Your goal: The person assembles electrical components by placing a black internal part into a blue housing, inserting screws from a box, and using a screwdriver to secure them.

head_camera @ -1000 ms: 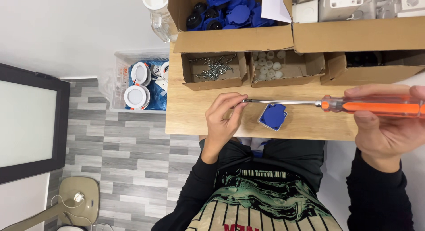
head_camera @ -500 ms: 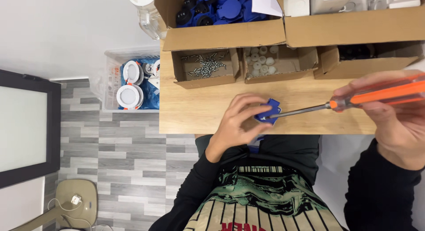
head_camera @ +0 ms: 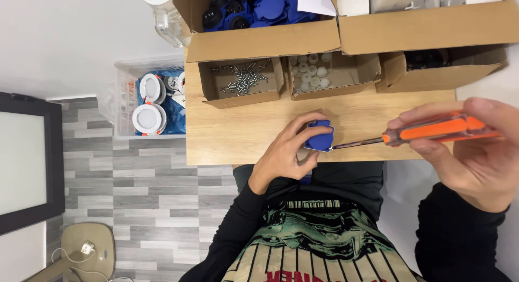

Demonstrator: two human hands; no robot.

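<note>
From the head camera, a pale wooden table (head_camera: 227,136) with visible grain runs across the middle, its near edge against the person's lap. On that near edge the left hand (head_camera: 284,152) curls its fingers (head_camera: 303,128) around a small blue plastic socket part (head_camera: 319,136), squarish with rounded corners, pinning it to the wood. The right hand (head_camera: 476,152) is closed around the glossy orange handle of a screwdriver (head_camera: 432,129), thumb and fingers wrapped tight; its thin metal shaft points left and the tip meets the right side of the blue part.

Along the far side of the table stand plain brown cardboard boxes. A small open box (head_camera: 240,82) on the left holds a loose heap of silvery screws. Just to its right, a second small box (head_camera: 330,74) holds little white round caps. A third small box (head_camera: 432,68), further right, has a dark inside whose contents cannot be made out. Behind them a larger carton (head_camera: 259,39) is filled with blue and black socket parts, a white sheet of paper lying at its right corner.

Left of the table, on the grey wood-pattern floor, a clear plastic bin (head_camera: 146,103) holds round white lamp fittings on blue packaging.
</note>
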